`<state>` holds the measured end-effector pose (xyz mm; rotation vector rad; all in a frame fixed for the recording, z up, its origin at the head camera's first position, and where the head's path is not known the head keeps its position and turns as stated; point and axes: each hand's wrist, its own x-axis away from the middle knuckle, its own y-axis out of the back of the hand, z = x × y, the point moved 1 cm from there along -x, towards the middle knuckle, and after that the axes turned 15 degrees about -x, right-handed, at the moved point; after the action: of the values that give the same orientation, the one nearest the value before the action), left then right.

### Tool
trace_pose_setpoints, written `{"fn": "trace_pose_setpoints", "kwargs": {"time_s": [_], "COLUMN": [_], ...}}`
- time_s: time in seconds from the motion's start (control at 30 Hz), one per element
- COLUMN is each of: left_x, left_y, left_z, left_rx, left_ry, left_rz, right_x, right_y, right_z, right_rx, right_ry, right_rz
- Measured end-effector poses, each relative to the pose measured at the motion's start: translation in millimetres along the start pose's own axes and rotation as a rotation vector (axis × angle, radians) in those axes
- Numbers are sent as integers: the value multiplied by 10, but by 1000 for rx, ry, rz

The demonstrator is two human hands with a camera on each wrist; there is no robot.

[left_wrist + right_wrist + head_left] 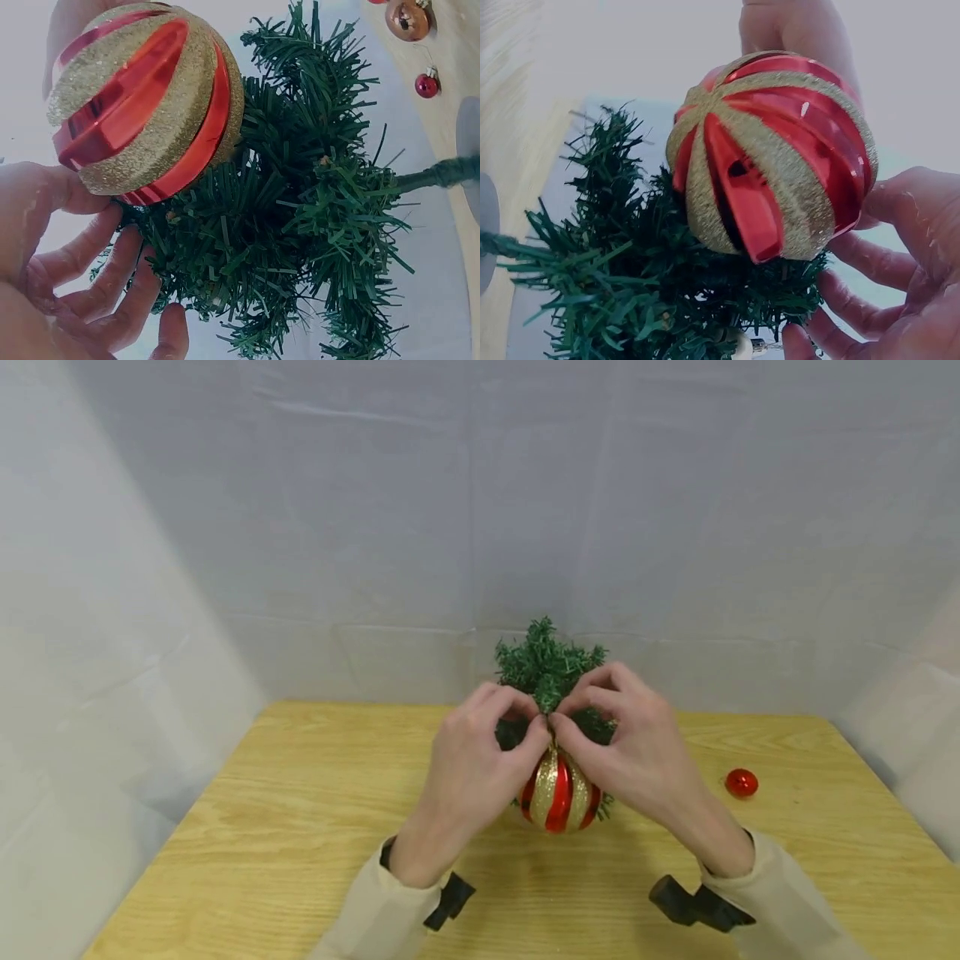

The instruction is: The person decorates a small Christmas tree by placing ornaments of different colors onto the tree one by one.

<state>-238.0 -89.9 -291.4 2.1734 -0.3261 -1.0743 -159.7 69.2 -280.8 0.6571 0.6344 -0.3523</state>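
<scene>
Fingertips of the left hand (468,777) meet those of the right hand (637,756) at the crown of a red-and-gold striped bauble (558,795), which hangs against the front of a small artificial tree (551,672) standing near the back of the counter (285,827). Each grip is nearly closed, thumb and forefinger curled in to pinch at the top of the bauble, where its hanging loop would be — the loop itself is too small to make out. The left wrist view shows the remaining fingers (112,270) spread loosely under the branches, holding nothing.

The risk, as I judge it, lies in that tiny pinch point. If the loop is not properly seated over a branch tip when the grips ease off, the bauble could drop to the counter and roll, or crack. It looks large for such a little tree, so its weight might bend the branch down until the loop slides off, or tip the whole tree forward. Pulling sideways while fiddling could also shift the tree on its base.

Further right, a small red ball (741,783) lies loose on the counter, well apart from the tree — a stray sleeve could send it rolling off the edge.

No brand, label or writing is legible anywhere in these views.
</scene>
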Motion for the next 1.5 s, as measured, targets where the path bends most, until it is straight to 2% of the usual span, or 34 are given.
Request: {"fn": "trace_pose_setpoints", "kwargs": {"time_s": [0.13, 0.33, 0.93, 1.23, 1.5], "left_x": [10, 27, 51, 92, 111], "left_y": [1, 5, 37, 91, 47], "left_z": [10, 20, 30, 240, 514], "left_rx": [16, 51, 132, 109, 60], "left_ry": [2, -2, -15, 5, -17], "left_rz": [20, 37, 29, -3, -40], "right_x": [27, 88, 243, 345, 447], "right_y": [6, 40, 134, 271, 507], "right_z": [-9, -7, 38, -16, -166], "right_rx": [-5, -61, -19, 21, 31], "right_ry": [-11, -36, 7, -53, -23], "right_rz": [25, 10, -42, -41, -35]}}
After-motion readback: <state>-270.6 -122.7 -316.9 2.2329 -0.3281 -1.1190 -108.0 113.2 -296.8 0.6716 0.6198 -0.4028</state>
